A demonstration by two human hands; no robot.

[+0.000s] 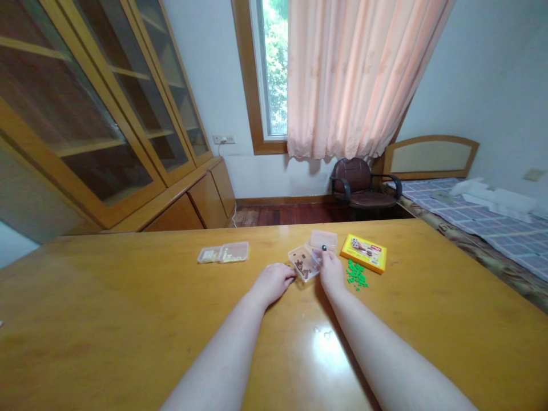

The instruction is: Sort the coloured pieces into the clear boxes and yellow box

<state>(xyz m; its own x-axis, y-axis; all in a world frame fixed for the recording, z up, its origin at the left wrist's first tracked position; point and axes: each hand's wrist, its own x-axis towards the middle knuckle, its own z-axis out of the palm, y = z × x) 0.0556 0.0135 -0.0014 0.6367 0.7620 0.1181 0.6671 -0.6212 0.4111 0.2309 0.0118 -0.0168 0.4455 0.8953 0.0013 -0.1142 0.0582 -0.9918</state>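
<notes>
A small clear plastic box [305, 278] with brown pieces [302, 267] inside sits between my hands on the wooden table. My left hand [274, 281] curls at its left edge, fingertips against the near-left corner. On the other side, my right hand [332, 270] has its fingers pinched at the box's right wall. A small dark spot shows near those right fingertips; I cannot make out what it is. Just behind the box lies a clear lid [323, 238]. Beside my right hand are a heap of small bright green pieces [356, 274] and a yellow carton [363, 252] with a printed picture.
Farther left on the table [128, 319] lies another opened clear plastic case [234, 252] with pale pieces in it. Beyond the table's far edge stand a brown office chair [359, 182] and a bed [454, 200]. A glass-fronted cabinet [128, 103] lines the left wall.
</notes>
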